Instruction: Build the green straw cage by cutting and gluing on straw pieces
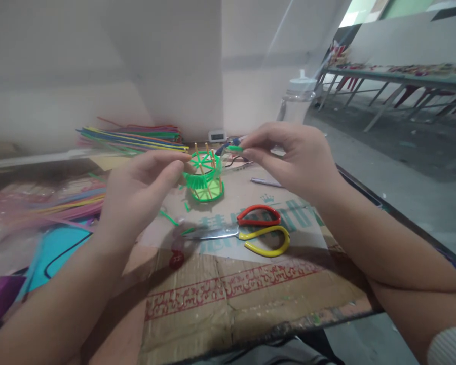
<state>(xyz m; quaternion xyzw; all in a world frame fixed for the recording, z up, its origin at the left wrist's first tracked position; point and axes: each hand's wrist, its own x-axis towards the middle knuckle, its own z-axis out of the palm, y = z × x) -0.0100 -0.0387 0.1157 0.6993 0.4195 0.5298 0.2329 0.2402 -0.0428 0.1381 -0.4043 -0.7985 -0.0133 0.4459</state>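
Note:
A small round green craft piece [208,177] with thin upright sticks stands on the cardboard. My left hand [144,187] is at its left side, thumb and forefinger closed on its green fringed edge. Above and to the right of the piece, my right hand [292,154] pinches a short green strip [234,148]. Scissors [264,234] with one red and one yellow handle lie in front of the piece, blades pointing left. Green scraps [169,218] lie near the blade tips.
Coloured stems [133,136] are piled at the back left, beside a small white device [217,136]. A clear bottle [297,101] stands behind my right hand. A pen [266,182] lies on the cardboard [258,304]. A purple object [2,299] is at left.

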